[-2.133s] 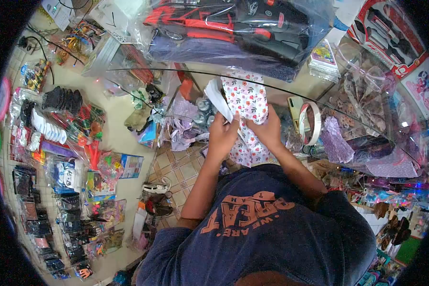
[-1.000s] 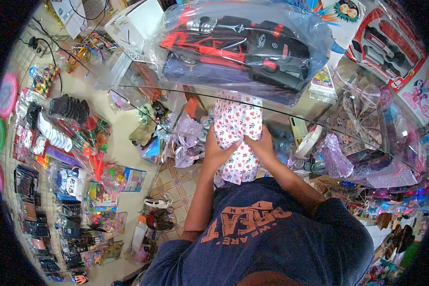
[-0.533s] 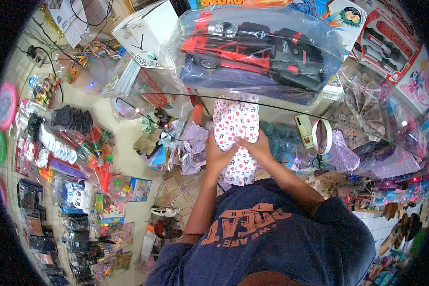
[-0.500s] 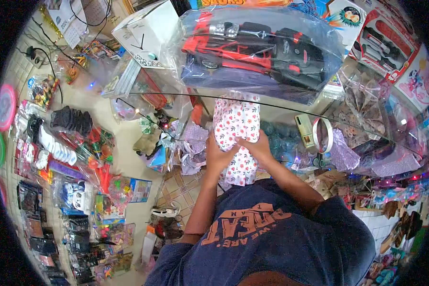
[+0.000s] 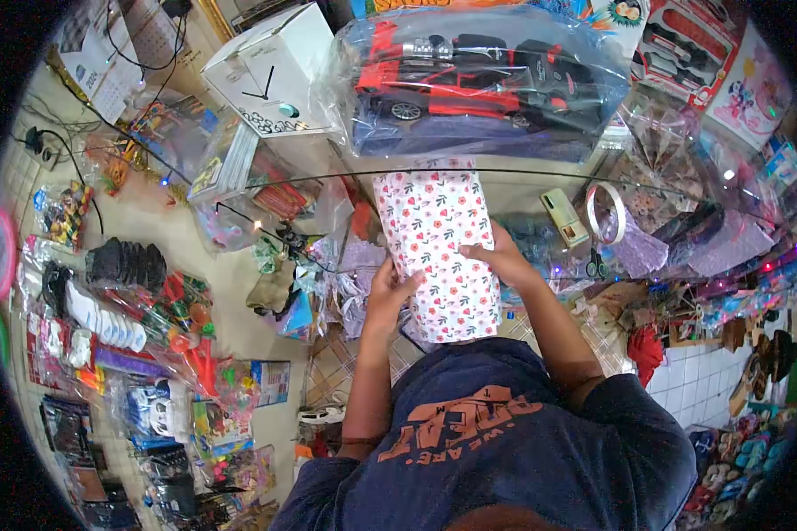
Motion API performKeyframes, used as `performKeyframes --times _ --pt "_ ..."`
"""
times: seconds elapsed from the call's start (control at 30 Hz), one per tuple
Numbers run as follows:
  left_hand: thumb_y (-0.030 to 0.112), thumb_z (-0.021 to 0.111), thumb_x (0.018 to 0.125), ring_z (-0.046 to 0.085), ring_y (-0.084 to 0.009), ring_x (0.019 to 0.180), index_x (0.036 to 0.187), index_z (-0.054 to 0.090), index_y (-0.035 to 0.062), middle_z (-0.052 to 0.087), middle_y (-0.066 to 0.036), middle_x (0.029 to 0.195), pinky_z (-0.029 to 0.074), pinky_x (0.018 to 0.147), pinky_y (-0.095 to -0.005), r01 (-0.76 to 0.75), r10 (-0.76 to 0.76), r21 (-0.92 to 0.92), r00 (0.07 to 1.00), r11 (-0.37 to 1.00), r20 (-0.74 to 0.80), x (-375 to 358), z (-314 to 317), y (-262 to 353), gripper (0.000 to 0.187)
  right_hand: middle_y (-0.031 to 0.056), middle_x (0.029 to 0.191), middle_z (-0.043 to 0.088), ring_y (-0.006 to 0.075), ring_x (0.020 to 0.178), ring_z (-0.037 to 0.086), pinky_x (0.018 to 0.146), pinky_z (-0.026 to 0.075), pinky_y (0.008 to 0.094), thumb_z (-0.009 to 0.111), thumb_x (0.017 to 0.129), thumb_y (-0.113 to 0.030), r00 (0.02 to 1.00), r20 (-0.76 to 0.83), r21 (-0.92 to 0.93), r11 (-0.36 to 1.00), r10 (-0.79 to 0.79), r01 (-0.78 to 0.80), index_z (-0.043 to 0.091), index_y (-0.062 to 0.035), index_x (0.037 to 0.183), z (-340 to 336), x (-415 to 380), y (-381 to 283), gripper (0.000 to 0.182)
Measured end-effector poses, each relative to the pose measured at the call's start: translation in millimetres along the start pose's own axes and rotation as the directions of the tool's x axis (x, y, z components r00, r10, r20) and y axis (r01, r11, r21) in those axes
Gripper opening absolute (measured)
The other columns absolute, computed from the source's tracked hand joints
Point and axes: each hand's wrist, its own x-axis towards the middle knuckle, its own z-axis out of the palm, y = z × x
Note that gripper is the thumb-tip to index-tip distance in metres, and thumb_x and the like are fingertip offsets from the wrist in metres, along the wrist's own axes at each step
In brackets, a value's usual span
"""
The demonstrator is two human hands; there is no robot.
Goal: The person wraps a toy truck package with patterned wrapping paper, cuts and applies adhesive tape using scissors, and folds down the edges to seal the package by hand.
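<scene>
A long package in white floral wrapping paper (image 5: 443, 239), printed with red flowers and dark leaves, lies lengthwise in front of my body, its near end at my shirt. My left hand (image 5: 388, 296) holds its left edge, thumb on top and the other fingers mostly hidden at the side. On the opposite edge, my right hand (image 5: 507, 257) grips it with the thumb laid over the paper. The package's far end reaches the glass counter edge beneath the bagged toy car.
A red and black toy car (image 5: 469, 84) in clear plastic sits at the back, beside a white clock box (image 5: 270, 75). To the right are a phone (image 5: 564, 219), a tape roll (image 5: 606, 212) and scissors (image 5: 596, 264). Packaged socks (image 5: 102, 310) hang at left.
The package now shows a wider, flatter face. My hands have moved apart, from close together on top of it to its two side edges.
</scene>
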Motion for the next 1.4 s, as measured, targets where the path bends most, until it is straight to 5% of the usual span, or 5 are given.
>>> performKeyframes --times 0.2,0.3,0.57,1.03,1.4 --pt "0.005 0.078 0.079 0.036 -0.0325 0.138 0.153 0.012 0.0024 0.026 -0.020 0.155 0.037 0.110 -0.0445 -0.158 0.157 0.164 0.987 0.974 0.015 -20.1 -13.7 13.1 0.099 0.0095 0.125 0.062 0.0179 0.114 0.057 0.099 0.046 0.0364 0.087 0.072 -0.013 0.992 0.073 -0.303 0.945 -0.105 0.122 0.046 -0.0007 0.138 1.1 -23.6 -18.1 0.079" --pt "0.006 0.081 0.076 0.032 -0.0334 0.142 0.152 0.015 0.0020 0.028 -0.022 0.154 0.028 0.115 -0.0461 -0.454 0.483 0.426 0.875 0.782 0.045 -28.4 -16.8 40.2 0.101 0.0093 0.126 0.061 0.0171 0.115 0.056 0.100 0.045 0.0365 0.088 0.071 -0.014 0.976 0.208 -0.458 0.875 -0.068 0.158 0.047 -0.0012 0.138 5.7 -38.0 -35.9 0.080" --pt "0.017 0.081 0.078 0.023 -0.0314 0.145 0.151 0.022 0.0010 0.019 -0.018 0.158 0.022 0.117 -0.0483 -0.400 0.493 0.590 0.870 0.701 0.004 -54.1 -31.2 42.4 0.095 0.0100 0.122 0.062 0.0174 0.108 0.059 0.097 0.047 0.0357 0.084 0.076 -0.015 0.966 0.110 -0.599 0.760 -0.232 0.251 0.046 -0.0012 0.137 27.7 -58.9 -23.5 0.073" --pt "0.024 0.078 0.079 0.015 -0.0466 0.147 0.150 0.014 -0.0083 0.019 -0.034 0.155 0.018 0.119 -0.0495 -0.460 0.297 0.678 0.888 0.573 0.351 -79.1 19.4 -5.8 0.102 0.0136 0.109 0.064 0.0182 0.097 0.062 0.086 0.050 0.0337 0.078 0.082 -0.015 0.725 -0.587 -0.378 0.914 -0.361 0.149 0.051 0.0020 0.118 94.3 -62.9 61.5 0.049" --pt "0.010 0.074 0.079 0.027 -0.0413 0.144 0.139 0.046 -0.0033 0.032 -0.026 0.153 0.020 0.117 -0.0554 -0.510 0.216 0.769 0.860 0.387 0.462 -22.4 21.0 -28.6 0.068 0.0088 0.110 0.066 0.0217 0.099 0.065 0.082 0.053 0.0341 0.072 0.084 -0.012 0.824 -0.534 0.424 0.903 0.192 0.065 0.056 -0.0014 0.118 43.7 -61.7 98.9 0.039"
